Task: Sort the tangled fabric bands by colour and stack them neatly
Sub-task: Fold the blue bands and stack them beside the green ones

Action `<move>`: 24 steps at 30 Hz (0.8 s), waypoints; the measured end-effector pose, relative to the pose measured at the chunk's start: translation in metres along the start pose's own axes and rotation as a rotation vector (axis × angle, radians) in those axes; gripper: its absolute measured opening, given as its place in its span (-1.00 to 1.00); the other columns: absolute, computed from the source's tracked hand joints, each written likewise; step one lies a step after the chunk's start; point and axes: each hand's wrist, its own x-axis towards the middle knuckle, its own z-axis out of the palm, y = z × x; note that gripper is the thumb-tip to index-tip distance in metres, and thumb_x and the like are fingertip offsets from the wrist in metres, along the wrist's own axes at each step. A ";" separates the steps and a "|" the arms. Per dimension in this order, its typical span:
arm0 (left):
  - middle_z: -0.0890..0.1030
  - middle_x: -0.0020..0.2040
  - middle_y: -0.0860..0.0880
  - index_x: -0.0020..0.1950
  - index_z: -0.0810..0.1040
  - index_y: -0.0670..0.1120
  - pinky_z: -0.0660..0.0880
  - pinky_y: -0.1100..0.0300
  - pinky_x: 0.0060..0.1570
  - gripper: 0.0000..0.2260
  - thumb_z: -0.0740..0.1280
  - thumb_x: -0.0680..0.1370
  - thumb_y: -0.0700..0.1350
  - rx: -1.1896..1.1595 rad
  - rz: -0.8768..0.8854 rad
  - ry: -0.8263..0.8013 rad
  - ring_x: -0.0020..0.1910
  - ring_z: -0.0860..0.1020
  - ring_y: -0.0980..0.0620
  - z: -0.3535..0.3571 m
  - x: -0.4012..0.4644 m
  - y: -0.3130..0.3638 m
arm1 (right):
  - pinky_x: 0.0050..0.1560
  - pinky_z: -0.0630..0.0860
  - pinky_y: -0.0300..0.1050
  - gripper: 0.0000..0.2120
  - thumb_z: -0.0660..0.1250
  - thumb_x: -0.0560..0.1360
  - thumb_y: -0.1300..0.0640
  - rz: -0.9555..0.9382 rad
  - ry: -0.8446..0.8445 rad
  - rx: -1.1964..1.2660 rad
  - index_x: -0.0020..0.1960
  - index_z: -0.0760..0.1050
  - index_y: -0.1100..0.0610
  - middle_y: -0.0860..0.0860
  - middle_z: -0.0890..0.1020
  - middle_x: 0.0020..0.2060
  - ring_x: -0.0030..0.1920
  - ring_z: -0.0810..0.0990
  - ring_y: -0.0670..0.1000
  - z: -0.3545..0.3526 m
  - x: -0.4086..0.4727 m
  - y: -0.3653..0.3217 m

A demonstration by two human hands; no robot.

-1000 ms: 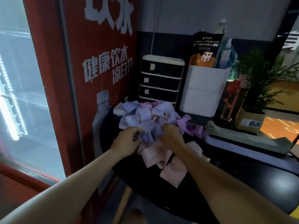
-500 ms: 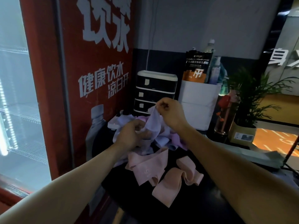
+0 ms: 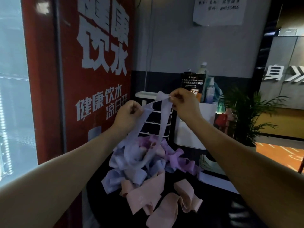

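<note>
Above the dark table [image 3: 213, 216], I see the left hand [image 3: 127, 115] and right hand [image 3: 185, 105] each pinching one pale lavender band [image 3: 162, 112], held taut between them; its two strands hang down into the tangled pile [image 3: 141, 160] of lavender and purple bands; pink bands [image 3: 148, 198] lie loose just in front. Behind stand a black drawer unit [image 3: 153, 127] and white bin [image 3: 194, 125]; a red cooler [image 3: 74, 79] flanks the left.

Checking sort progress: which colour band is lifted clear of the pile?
The pale blue band, pinched between both hands; pink bands and purple bands lie on the table.
</note>
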 end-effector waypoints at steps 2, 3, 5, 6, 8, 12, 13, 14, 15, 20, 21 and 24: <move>0.44 -0.26 0.00 -0.21 0.41 -0.09 0.34 0.50 -0.34 -0.82 0.22 0.58 -0.26 -0.058 -0.001 0.011 -0.30 0.37 0.15 0.000 0.005 0.008 | -0.12 0.52 -0.05 -0.84 0.25 0.52 0.34 0.022 -0.014 0.072 -0.17 0.49 0.13 -0.03 0.53 -0.29 -0.23 0.51 -0.03 -0.008 0.000 -0.001; 0.45 -0.25 0.00 -0.19 0.42 -0.10 0.34 0.51 -0.34 -0.84 0.22 0.58 -0.26 -0.068 -0.012 0.013 -0.28 0.38 0.14 0.000 0.008 0.011 | -0.11 0.52 -0.02 -0.85 0.24 0.52 0.34 0.035 -0.016 0.083 -0.16 0.50 0.14 -0.01 0.54 -0.28 -0.21 0.51 -0.02 -0.011 0.000 0.000; 0.47 -0.23 -0.01 -0.16 0.43 -0.09 0.36 0.48 -0.34 -0.87 0.23 0.58 -0.23 -0.109 -0.041 0.016 -0.28 0.40 0.13 0.004 0.011 0.017 | -0.02 0.53 0.02 -0.88 0.24 0.52 0.34 0.085 -0.018 0.110 -0.11 0.51 0.19 0.03 0.55 -0.23 -0.14 0.52 0.01 -0.018 -0.001 0.003; 0.48 -0.23 -0.01 -0.16 0.44 -0.09 0.38 0.46 -0.33 -0.87 0.24 0.58 -0.24 -0.148 -0.054 0.019 -0.27 0.41 0.13 0.007 0.012 0.020 | 0.00 0.53 0.04 -0.88 0.24 0.52 0.34 0.124 -0.024 0.140 -0.13 0.51 0.18 0.03 0.55 -0.23 -0.12 0.52 0.03 -0.022 -0.002 0.005; 0.50 -0.22 0.00 -0.18 0.45 -0.08 0.42 0.47 -0.30 -0.85 0.26 0.57 -0.26 -0.206 -0.076 0.025 -0.26 0.45 0.15 0.013 0.011 0.024 | -0.06 0.48 0.02 -0.82 0.24 0.53 0.31 0.184 -0.052 0.195 -0.20 0.51 0.11 0.03 0.54 -0.23 -0.11 0.50 0.04 -0.029 -0.007 0.009; 0.51 -0.23 0.00 -0.20 0.48 -0.08 0.43 0.28 -0.21 -0.83 0.24 0.59 -0.20 -0.294 -0.199 -0.015 -0.24 0.45 0.09 0.021 0.009 0.025 | -0.04 0.39 -0.06 -0.75 0.20 0.56 0.29 0.266 -0.159 0.289 -0.23 0.51 0.10 0.05 0.53 -0.24 -0.12 0.45 0.04 -0.042 -0.023 0.015; 0.51 -0.23 -0.02 -0.20 0.49 -0.08 0.42 0.22 -0.19 -0.82 0.23 0.60 -0.18 -0.347 -0.248 -0.032 -0.24 0.45 0.06 0.023 0.008 0.025 | -0.06 0.40 -0.08 -0.74 0.18 0.57 0.31 0.307 -0.179 0.348 -0.23 0.52 0.11 0.05 0.54 -0.24 -0.14 0.46 0.03 -0.045 -0.026 0.015; 0.52 -0.22 -0.04 -0.19 0.51 -0.09 0.43 0.18 -0.18 -0.81 0.21 0.60 -0.17 -0.399 -0.294 -0.056 -0.24 0.45 0.04 0.025 0.006 0.026 | -0.09 0.42 -0.11 -0.73 0.17 0.57 0.33 0.342 -0.194 0.390 -0.22 0.53 0.12 0.06 0.55 -0.24 -0.16 0.47 0.01 -0.048 -0.029 0.015; 0.52 -0.21 -0.05 -0.16 0.52 -0.11 0.45 0.18 -0.18 -0.82 0.20 0.61 -0.16 -0.438 -0.328 -0.083 -0.23 0.46 0.04 0.027 0.004 0.027 | -0.12 0.44 -0.14 -0.72 0.15 0.57 0.35 0.366 -0.208 0.397 -0.21 0.54 0.13 0.06 0.56 -0.24 -0.18 0.48 0.00 -0.052 -0.032 0.015; 0.56 -0.18 -0.05 -0.07 0.53 -0.14 0.53 0.36 -0.35 -0.83 0.17 0.62 -0.16 -0.517 -0.379 -0.121 -0.22 0.51 0.08 0.042 -0.003 0.038 | -0.11 0.44 -0.32 -0.84 0.21 0.57 0.26 0.307 -0.267 0.095 -0.03 0.57 0.19 -0.01 0.59 -0.14 -0.08 0.51 -0.06 -0.060 -0.043 0.016; 0.55 -0.17 -0.05 -0.06 0.53 -0.14 0.52 0.36 -0.34 -0.83 0.17 0.62 -0.16 -0.506 -0.372 -0.129 -0.22 0.51 0.08 0.045 -0.003 0.039 | -0.12 0.42 -0.38 -0.85 0.24 0.57 0.20 0.273 -0.244 0.053 0.02 0.58 0.19 -0.03 0.59 -0.13 -0.09 0.51 -0.10 -0.060 -0.045 0.014; 0.57 -0.15 -0.07 -0.05 0.54 -0.14 0.49 0.28 -0.23 -0.82 0.16 0.63 -0.14 -0.446 -0.330 -0.175 -0.18 0.52 0.07 0.055 -0.004 0.043 | -0.13 0.43 -0.39 -0.83 0.24 0.56 0.02 0.196 -0.191 0.100 -0.06 0.58 0.06 -0.08 0.59 -0.21 -0.20 0.51 -0.18 -0.060 -0.049 0.002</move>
